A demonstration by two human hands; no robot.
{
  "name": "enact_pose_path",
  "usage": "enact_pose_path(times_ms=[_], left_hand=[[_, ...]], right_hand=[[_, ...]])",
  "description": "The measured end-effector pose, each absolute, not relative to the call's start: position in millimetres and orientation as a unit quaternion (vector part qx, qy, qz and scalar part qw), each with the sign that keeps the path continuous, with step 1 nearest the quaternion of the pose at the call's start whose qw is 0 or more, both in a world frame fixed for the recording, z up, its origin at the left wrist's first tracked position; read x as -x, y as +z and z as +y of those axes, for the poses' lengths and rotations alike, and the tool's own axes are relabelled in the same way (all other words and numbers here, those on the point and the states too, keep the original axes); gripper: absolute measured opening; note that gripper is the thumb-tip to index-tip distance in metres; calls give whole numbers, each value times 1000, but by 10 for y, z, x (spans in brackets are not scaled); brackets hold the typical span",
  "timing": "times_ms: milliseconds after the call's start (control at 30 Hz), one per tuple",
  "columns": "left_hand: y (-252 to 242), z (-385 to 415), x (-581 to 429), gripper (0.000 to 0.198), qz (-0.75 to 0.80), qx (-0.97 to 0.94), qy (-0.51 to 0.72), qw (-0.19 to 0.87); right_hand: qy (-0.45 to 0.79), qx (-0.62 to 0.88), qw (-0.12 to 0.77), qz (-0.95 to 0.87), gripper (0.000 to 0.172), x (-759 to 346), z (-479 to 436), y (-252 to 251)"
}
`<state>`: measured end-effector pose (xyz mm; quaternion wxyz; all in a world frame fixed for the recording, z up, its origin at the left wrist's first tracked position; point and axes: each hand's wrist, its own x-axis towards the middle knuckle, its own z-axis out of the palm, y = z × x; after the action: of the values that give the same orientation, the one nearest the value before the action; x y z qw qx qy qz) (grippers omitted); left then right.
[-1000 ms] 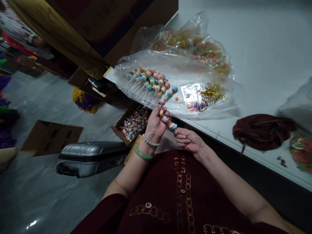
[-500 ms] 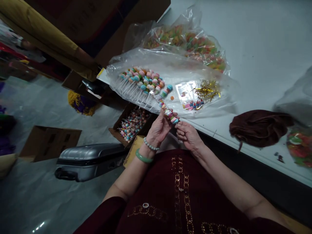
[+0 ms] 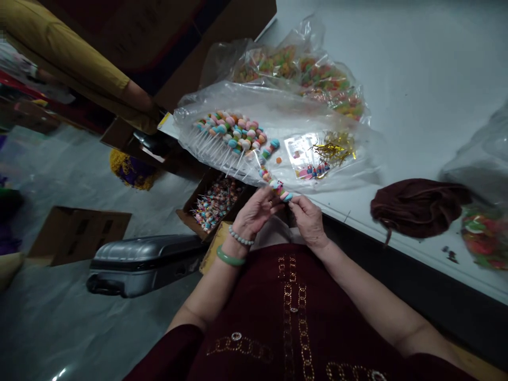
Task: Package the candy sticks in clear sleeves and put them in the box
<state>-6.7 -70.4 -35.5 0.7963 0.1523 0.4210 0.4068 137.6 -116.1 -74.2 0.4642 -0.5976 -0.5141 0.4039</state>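
A candy skewer (image 3: 282, 193) with pink, green and blue soft pieces is between my hands, just off the table's front edge. My left hand (image 3: 252, 212), with a beaded bracelet and a green bangle at the wrist, supports it from below, thumb and fingers closed about it. The thumb and fingers of my right hand (image 3: 308, 219) pinch its blue end. Beyond lies a pile of similar candy skewers (image 3: 238, 132) with white sticks. One more skewer (image 3: 271, 148) lies apart beside a small orange piece (image 3: 278, 160).
Clear plastic (image 3: 286, 114) is spread under the candies, with gold twist ties (image 3: 335, 148) and a printed packet (image 3: 296, 153). Behind is a bag of gummies (image 3: 325, 74). A brown cloth (image 3: 416, 206) lies right. Below left are a box of wrapped sweets (image 3: 218, 203) and a grey suitcase (image 3: 146, 259). A person's yellow-clothed limb (image 3: 79, 47) shows upper left.
My left hand has slid slightly down and left, its fingers looser, so more of the skewer shows. My right hand has rolled over, with its back now turned up, at the blue end.
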Motion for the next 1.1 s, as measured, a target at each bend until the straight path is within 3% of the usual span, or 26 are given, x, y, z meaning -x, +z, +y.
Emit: enact_pose_path(times_ms=[233, 433, 533, 933, 1100], left_hand=[[-258, -507, 105, 14, 425, -77, 523, 735], [-278, -481, 70, 21, 475, 13, 564, 675], [-260, -469, 95, 22, 477, 43, 579, 660], [-266, -445, 155, 28, 429, 54, 610, 664], [-201, -478, 177, 23, 432, -33, 590, 681]], right_hand=[[435, 587, 440, -522, 17, -1333, -1218, -748], [119, 593, 355, -713, 23, -1373, -1308, -653], [86, 569, 337, -746, 22, -1366, -1308, -667], [408, 571, 386, -599, 17, -1323, -1256, -706], [666, 488, 417, -379, 16, -1329, -1178, -698]])
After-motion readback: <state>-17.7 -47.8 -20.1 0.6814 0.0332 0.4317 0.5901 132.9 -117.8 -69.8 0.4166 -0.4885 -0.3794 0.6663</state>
